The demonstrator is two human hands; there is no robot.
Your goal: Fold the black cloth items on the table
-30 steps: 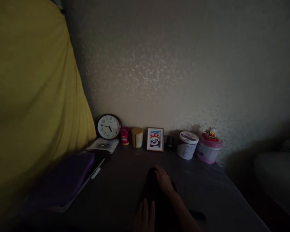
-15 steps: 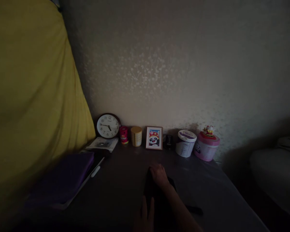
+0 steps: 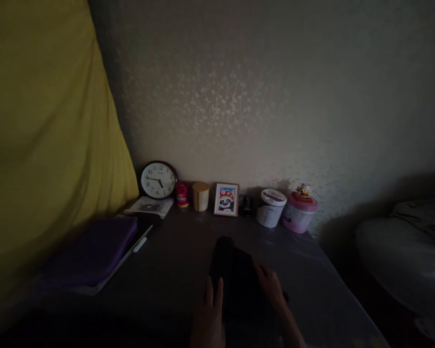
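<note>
A dark folded garment (image 3: 235, 278) lies on the dark table (image 3: 174, 256) in front of me. My left hand (image 3: 208, 319) rests flat on its near left edge with the fingers stretched out. My right hand (image 3: 271, 285) lies on the cloth's right side, fingers extended and slightly curled on the fabric. The room is dim and the cloth's details are hard to make out.
Along the wall stand a round clock (image 3: 158, 180), a red can (image 3: 182, 194), a yellow can (image 3: 200, 196), a framed panda picture (image 3: 226, 199), a white tub (image 3: 271, 208) and a pink tub (image 3: 299, 211). A purple case (image 3: 94, 251) lies at left beside a yellow curtain (image 3: 47, 135).
My right hand has slid back from the far end of the garment to its near right side. The view has shifted slightly.
</note>
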